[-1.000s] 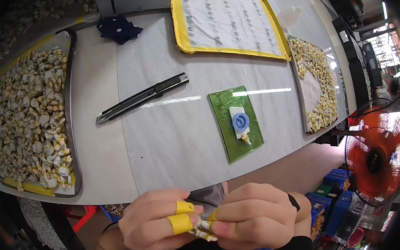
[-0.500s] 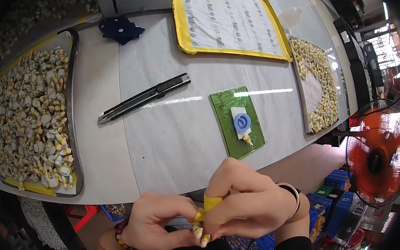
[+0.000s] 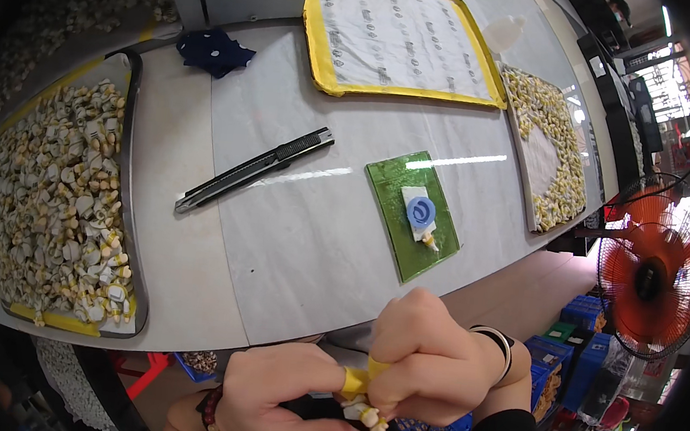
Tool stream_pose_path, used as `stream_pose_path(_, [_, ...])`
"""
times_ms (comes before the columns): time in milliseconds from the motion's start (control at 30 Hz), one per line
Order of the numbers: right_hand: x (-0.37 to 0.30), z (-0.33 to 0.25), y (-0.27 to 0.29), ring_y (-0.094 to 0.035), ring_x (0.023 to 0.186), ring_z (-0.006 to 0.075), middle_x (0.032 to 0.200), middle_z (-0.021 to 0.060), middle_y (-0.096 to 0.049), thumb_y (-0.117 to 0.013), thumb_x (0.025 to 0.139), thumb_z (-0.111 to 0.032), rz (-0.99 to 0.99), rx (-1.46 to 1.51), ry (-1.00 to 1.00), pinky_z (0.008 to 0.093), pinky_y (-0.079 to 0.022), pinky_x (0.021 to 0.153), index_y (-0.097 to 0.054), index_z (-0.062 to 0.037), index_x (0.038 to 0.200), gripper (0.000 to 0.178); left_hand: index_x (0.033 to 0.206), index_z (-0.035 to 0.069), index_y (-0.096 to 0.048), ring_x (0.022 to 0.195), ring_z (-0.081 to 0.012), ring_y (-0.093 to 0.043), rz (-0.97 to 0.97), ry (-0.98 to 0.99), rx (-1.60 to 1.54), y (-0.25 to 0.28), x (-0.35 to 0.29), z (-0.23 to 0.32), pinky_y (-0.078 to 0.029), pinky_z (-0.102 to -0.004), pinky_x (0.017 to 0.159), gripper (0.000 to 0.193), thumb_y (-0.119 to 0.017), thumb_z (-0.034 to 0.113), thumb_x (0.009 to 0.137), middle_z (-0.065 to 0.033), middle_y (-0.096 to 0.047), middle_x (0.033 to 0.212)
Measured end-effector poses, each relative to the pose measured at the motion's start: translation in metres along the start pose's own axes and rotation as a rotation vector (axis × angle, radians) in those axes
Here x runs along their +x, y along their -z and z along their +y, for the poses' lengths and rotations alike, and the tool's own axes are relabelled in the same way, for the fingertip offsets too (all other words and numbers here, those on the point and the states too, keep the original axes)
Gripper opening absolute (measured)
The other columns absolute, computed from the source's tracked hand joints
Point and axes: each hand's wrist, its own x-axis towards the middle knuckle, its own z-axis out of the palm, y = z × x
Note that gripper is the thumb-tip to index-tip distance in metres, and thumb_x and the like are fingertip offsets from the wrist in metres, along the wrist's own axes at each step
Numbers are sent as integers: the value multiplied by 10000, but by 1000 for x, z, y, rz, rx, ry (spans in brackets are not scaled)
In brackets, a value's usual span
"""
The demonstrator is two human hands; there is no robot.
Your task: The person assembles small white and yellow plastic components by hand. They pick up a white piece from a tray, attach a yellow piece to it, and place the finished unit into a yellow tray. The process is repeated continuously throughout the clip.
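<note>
In front of my body, my right hand (image 3: 434,365) is closed in a pinch on a small cream-and-yellow figurine (image 3: 369,417). My left hand (image 3: 282,392) is curled around the figurine's other side, its thumb stretched out below and off the piece. Both index fingertips wear yellow covers that meet just above it. The fingers hide part of the figurine. Beyond my hands, a green plate (image 3: 392,245) lies on the table with a white pad, a round blue piece (image 3: 421,213) and a small yellow-tipped piece on it.
A black utility knife (image 3: 258,170) lies mid-table. On the left, a tray (image 3: 128,278) is heaped with small figurines; another tray (image 3: 543,164) of them stands at the right. A yellow-edged cloth-covered tray (image 3: 406,97), a dark blue cloth (image 3: 214,52) and an orange fan (image 3: 648,278) surround the area.
Both hands have shifted slightly right with the figurine, which has turned. My left thumb has come off it and stretched out. The whole view has moved a little.
</note>
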Motion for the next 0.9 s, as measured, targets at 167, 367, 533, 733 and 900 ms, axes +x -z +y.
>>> stream_pose_path(167, [-5, 6, -3, -447, 778, 217, 896, 63, -474, -680, 810, -144, 34, 150, 23, 299, -383, 664, -597, -73, 841, 114, 922, 1, -670, 624, -197, -624, -94, -60, -5, -1, 2, -2, -469, -265, 555, 334, -823, 161, 672, -90, -653, 750])
stream_pose_path(367, [-15, 14, -14, -461, 788, 202, 902, 59, -484, -676, 832, -186, 128, 397, -24, 280, -381, 688, -601, -83, 872, 134, 888, -52, -616, 658, -212, -638, 129, -353, 59, -13, 1, -6, -501, -283, 588, 311, -816, 48, 670, -137, -647, 753])
stream_pose_path(533, [-18, 13, -18, -449, 791, 206, 894, 50, -467, -677, 814, -105, 176, 540, -95, 323, -397, 665, -594, -85, 802, 86, 869, -67, -627, 632, -207, -639, 182, -424, 1, -19, 7, -8, -494, -264, 564, 297, -816, 12, 654, -142, -650, 743])
stream_pose_path(733, [-20, 16, -19, -475, 783, 204, 881, 54, -501, -702, 810, -159, 178, 527, -78, 286, -385, 679, -604, -72, 857, 140, 859, -67, -625, 626, -208, -644, 189, -418, -13, -20, 8, -9, -496, -260, 571, 287, -813, 5, 654, -145, -650, 728])
stream_pose_path(900, [-22, 15, -18, -470, 770, 209, 873, 55, -512, -702, 810, -154, 187, 507, -94, 296, -384, 672, -613, -60, 852, 135, 833, -56, -625, 615, -206, -644, 181, -386, 51, -19, 9, -2, -490, -256, 559, 267, -812, 1, 652, -143, -646, 709])
